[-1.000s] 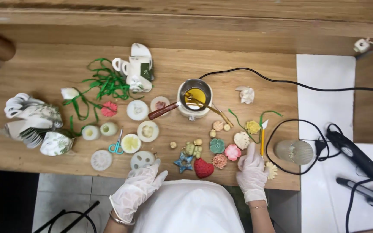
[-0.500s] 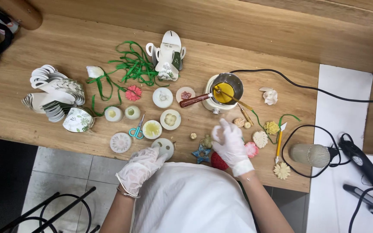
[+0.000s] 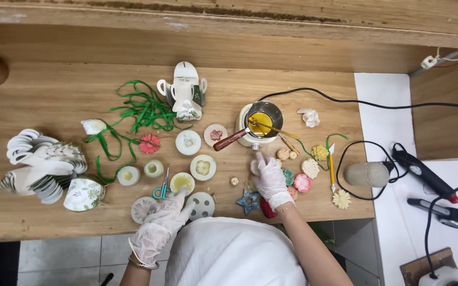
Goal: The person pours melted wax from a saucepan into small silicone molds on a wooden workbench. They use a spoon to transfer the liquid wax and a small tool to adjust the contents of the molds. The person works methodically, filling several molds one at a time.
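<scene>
Two gloved hands lie open: left hand (image 3: pixel 160 225) beside upright-pointing scissors (image 3: pixel 161 187), right hand (image 3: pixel 269 177) over small wax shapes (image 3: pixel 294 180).

single head cam, looks near straight down from above the wooden table (image 3: pixel 54 90), close range. table fills most of frame, floor strip at bottom edge. no second view.

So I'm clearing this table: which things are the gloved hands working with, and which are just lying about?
In hand:
right hand over the small wax shapes
left hand at a round mould

Lying about:
green ribbon
scissors
paper cups
black tools
</scene>
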